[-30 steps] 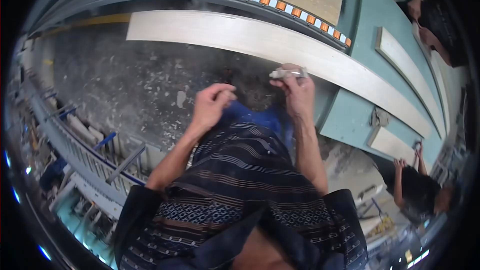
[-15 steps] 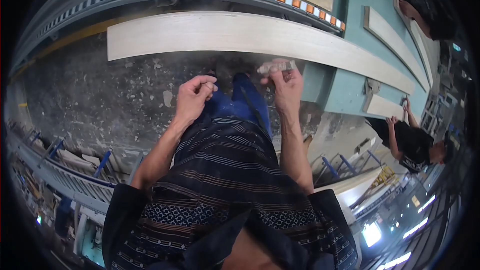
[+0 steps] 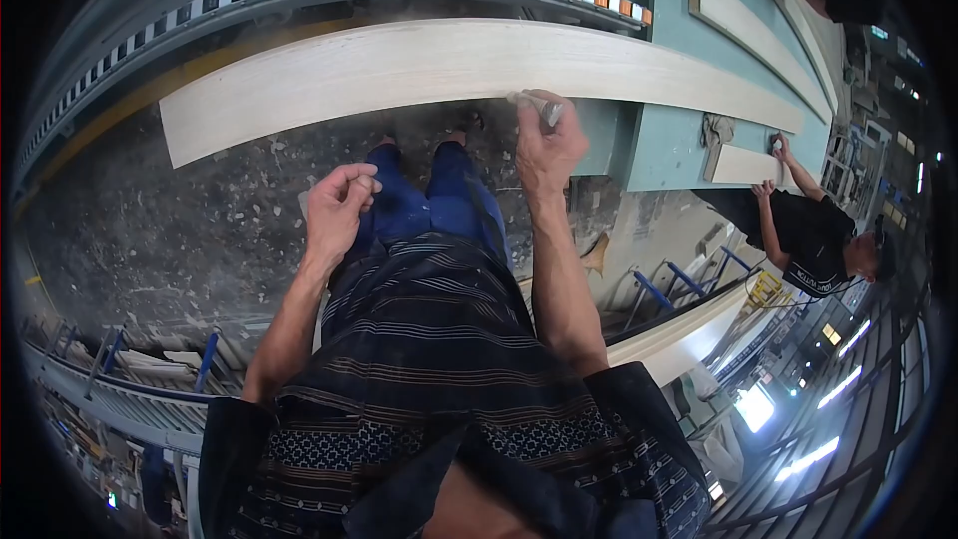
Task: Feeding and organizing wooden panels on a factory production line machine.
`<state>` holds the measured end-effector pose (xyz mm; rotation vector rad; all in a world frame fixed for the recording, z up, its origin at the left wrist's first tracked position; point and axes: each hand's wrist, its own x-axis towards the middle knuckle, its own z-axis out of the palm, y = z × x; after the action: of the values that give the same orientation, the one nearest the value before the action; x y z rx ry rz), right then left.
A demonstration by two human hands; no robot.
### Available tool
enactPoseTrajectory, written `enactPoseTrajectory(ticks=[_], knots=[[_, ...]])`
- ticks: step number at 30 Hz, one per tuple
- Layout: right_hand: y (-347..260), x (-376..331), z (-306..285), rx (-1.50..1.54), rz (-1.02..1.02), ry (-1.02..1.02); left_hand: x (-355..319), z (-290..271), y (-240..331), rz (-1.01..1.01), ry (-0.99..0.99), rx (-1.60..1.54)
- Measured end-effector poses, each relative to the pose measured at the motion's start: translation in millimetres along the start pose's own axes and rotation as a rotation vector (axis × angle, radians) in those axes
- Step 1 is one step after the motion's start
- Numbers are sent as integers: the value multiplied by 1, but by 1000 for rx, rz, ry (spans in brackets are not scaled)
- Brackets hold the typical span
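Grips a small whitish tube with a silvery end (image 3: pixel 550 113) in the right hand (image 3: pixel 549 145), with fingers closed around it, right by the near edge of a long, pale, flat wooden board (image 3: pixel 439 65); cannot read any print on the tube. Holds the left hand (image 3: pixel 337 208) half-curled, with thumb near the bent fingertips, apart from the board; cannot tell of anything pinched inside. Shows, farther right, pale lettering (image 3: pixel 816 283) on the black shirt (image 3: pixel 810 242) of a co-worker (image 3: pixel 771 232), beside a flat light-green table (image 3: pixel 654 155) bearing a short pale board (image 3: pixel 740 166) and a crumpled grey cloth (image 3: pixel 717 130).
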<state>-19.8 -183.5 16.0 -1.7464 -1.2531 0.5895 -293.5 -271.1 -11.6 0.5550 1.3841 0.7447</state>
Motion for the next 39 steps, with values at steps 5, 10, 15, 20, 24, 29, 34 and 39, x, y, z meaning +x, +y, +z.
enactPoseTrajectory(ticks=[5,10,15,20,24,29,34,39], knots=[[5,6,-21,84,223,-79,2,-6,-4,18,-3,10],[-13,8,-30,-355,460,-446,5,-6,-6,-12,-9,17],[-24,-1,-17,-379,297,-300,7,-7,-1,-20,-23,35],[-22,3,-9,5,637,-272,8,-13,0,-13,-17,53],[-29,6,-4,219,798,-303,10,-16,-1,-27,-17,58],[-44,-4,9,242,819,-331,14,-18,1,-24,-39,78],[-36,-6,1,24,568,-267,15,-19,1,-8,-31,76],[-34,-7,4,-213,383,-180,17,-20,-1,-9,-36,82]])
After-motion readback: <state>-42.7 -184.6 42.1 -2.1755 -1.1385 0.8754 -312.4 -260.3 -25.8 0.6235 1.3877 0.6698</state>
